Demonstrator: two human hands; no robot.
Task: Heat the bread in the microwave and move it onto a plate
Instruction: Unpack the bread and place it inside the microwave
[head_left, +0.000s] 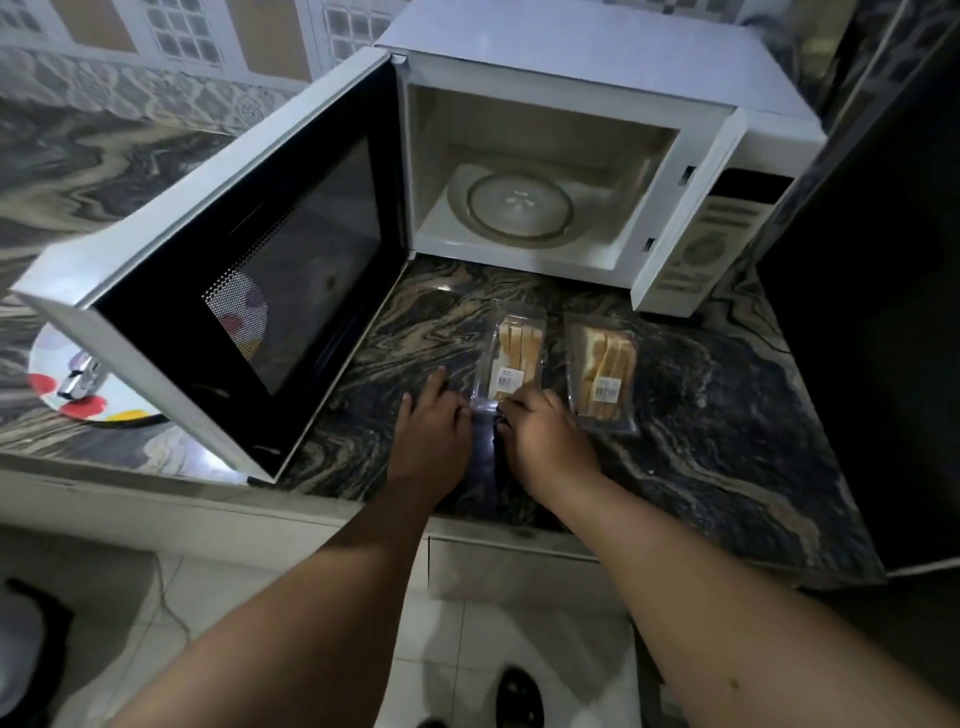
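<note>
Two clear plastic packs of sliced bread lie on the dark marble counter in front of the white microwave (571, 78). My left hand (434, 421) and my right hand (543, 428) both grip the near, twisted end of the left bread pack (514, 348). The right bread pack (605, 369) lies untouched beside my right hand. The microwave door (249, 291) hangs wide open to the left, and the glass turntable (519, 208) inside holds nothing. A white plate with coloured spots (57, 374) sits on the counter behind the open door, partly hidden by it.
A tall dark appliance (872, 312) stands at the right edge of the counter. The counter's front edge (467, 525) runs just under my wrists. A shiny metal object (78, 382) rests on the plate. Tiled floor lies below.
</note>
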